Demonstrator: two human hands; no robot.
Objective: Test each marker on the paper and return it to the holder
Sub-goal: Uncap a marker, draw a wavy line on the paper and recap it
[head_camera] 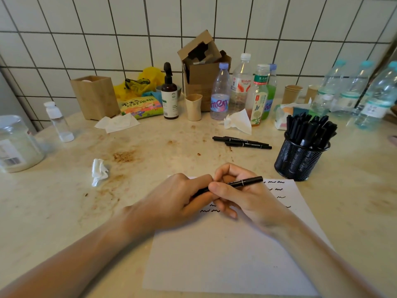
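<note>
**Marker held at both ends over the sheet**

A black marker (pixel 233 183) is gripped by both hands above the paper (pixel 225 254): right hand (pixel 242 194) curled round the barrel, left hand (pixel 180 196) closed on its near end, probably the cap. The cap is best drawn straight along the barrel, elbows steadied. The mesh holder (pixel 300 155) stands to the right; three loose markers (pixel 242 141) lie beyond.

Looks like a home or break-room corner, not a lab: white tiled wall (pixel 214 22) beyond the fingers (pixel 223 191), stained desk (pixel 150 151), drink bottles (pixel 220 93), paper cups (pixel 292 93), snack bag (pixel 140 107), crumpled tissues (pixel 99 172), torn cardboard box (pixel 202 61).
</note>
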